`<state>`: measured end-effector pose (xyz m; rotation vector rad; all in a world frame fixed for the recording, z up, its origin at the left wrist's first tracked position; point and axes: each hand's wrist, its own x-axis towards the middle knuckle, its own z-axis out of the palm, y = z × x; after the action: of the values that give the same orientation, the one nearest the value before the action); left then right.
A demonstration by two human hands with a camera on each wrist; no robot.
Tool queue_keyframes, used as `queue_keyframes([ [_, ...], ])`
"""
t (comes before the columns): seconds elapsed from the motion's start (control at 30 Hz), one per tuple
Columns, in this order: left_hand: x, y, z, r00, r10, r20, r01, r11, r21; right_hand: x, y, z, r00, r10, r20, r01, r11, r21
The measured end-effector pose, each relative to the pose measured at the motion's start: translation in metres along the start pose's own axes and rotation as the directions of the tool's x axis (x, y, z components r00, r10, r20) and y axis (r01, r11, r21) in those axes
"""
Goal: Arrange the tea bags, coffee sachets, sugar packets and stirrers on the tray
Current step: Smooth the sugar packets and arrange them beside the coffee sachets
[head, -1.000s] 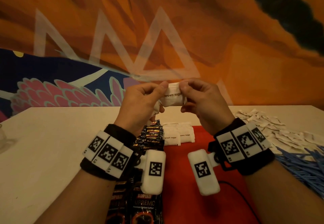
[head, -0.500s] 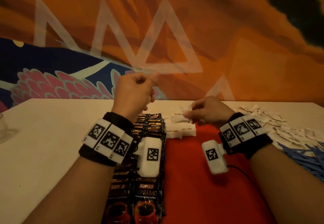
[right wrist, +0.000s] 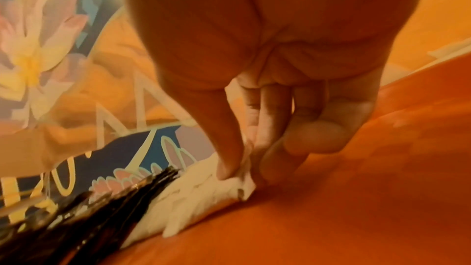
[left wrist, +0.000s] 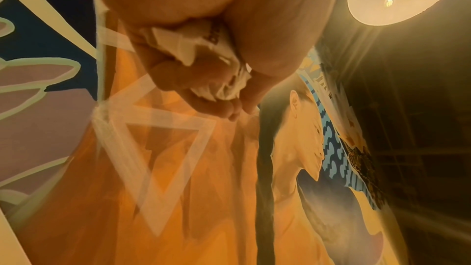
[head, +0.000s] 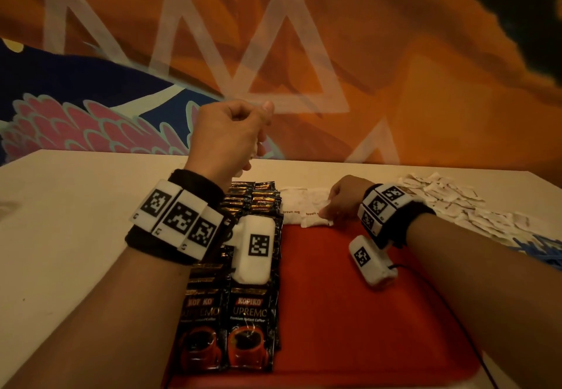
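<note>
Since the earlier frames, right hand (head: 342, 198) has dropped from chest height to the tray's far edge, carrying its sugar packet (right wrist: 242, 180) down with it; left hand (head: 231, 136) stays raised above the table.

Right hand: thumb and forefinger pinch one corner of the white packet, other fingers curled beside it. Packet lies flat on the red tray (head: 365, 312), touching the white packets already there.

Left hand: fingers curled tight round a crumpled bunch of white packets (left wrist: 203, 51). Dark print shows on one, not readable.

Sugar row (head: 299, 210): white packets along the tray's far edge, long axes running near to far, print along their near ends. Legible: "brown sug" on one, "brown" on the next, the rest hidden by the right hand.

Coffee sachets (head: 249, 324): black, in two overlapping columns down the tray's left side, long axes near to far, tops toward the far edge. Nearest pair reads "KOPIKO" on a red band, then "UPREMO", the first letter hidden, then "Premium Instant Coffee", above a picture of a red cup. Sugar row sits just right of the columns' far end.

Loose white packets (head: 456, 203) heaped on the table (head: 76, 221), right of the tray. Blue stirrers (head: 538, 248) lie at the right edge, nearer than that heap.

Wrist bands carry black-and-white square code markers.
</note>
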<state>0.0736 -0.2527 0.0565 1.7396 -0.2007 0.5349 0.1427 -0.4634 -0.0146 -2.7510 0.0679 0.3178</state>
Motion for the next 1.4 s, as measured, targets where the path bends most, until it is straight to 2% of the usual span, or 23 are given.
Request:
queue_keyframes([
  [0.13,0.000,0.000,-0.002,1.000,0.001,-0.002,-0.001,1.000,0.002,-0.002,-0.005,-0.005,1.000,-0.017,-0.026,0.014,0.992,-0.126],
  [0.23,0.001,0.000,-0.003,1.000,0.005,-0.001,-0.005,1.000,0.014,-0.008,-0.010,-0.006,0.968,-0.197,-0.153,0.177,0.974,-0.139],
  [0.27,0.000,0.001,-0.003,1.000,0.004,0.000,-0.004,1.000,0.016,-0.010,-0.012,-0.005,0.949,-0.271,-0.162,0.250,0.958,-0.143],
  [0.33,0.000,0.001,-0.002,1.000,0.002,0.003,-0.002,1.000,0.022,-0.013,-0.019,0.001,0.926,-0.364,-0.101,0.344,0.923,-0.172],
  [0.43,-0.001,0.001,-0.002,1.000,0.004,0.006,-0.004,1.000,0.030,-0.012,-0.024,0.008,0.938,-0.347,0.022,0.342,0.908,-0.242],
  [0.5,-0.001,0.002,-0.002,1.000,0.002,0.004,-0.002,1.000,0.022,-0.008,-0.024,0.011,0.949,-0.311,0.060,0.314,0.904,-0.289],
  [0.87,-0.001,0.002,-0.001,1.000,-0.020,0.023,0.020,1.000,0.006,-0.007,-0.026,0.002,0.953,-0.291,0.085,0.303,0.906,-0.296],
  [0.93,-0.001,0.002,-0.002,0.998,-0.057,0.041,0.059,0.997,-0.055,-0.013,-0.029,-0.008,0.948,-0.318,0.007,0.313,0.929,-0.198],
  [1.0,0.000,0.003,-0.002,0.991,-0.104,0.089,0.117,0.980,-0.161,-0.025,-0.034,-0.021,0.934,-0.350,-0.070,0.352,0.936,0.015],
  [1.1,-0.001,0.005,0.000,0.979,-0.138,0.153,0.179,0.936,-0.303,-0.049,-0.045,-0.034,0.864,-0.439,-0.246,0.492,0.838,0.234],
  [1.23,-0.003,0.008,0.002,0.974,-0.154,0.166,0.207,0.905,-0.372,-0.079,-0.059,-0.038,0.723,-0.509,-0.468,0.689,0.581,0.433],
  [1.3,-0.004,0.008,0.003,0.972,-0.149,0.181,0.207,0.908,-0.364,-0.089,-0.065,-0.036,0.689,-0.523,-0.502,0.725,0.476,0.498],
  [1.4,-0.006,0.010,0.005,0.968,-0.139,0.208,0.202,0.925,-0.322,-0.094,-0.073,-0.028,0.670,-0.537,-0.513,0.741,0.441,0.507],
])
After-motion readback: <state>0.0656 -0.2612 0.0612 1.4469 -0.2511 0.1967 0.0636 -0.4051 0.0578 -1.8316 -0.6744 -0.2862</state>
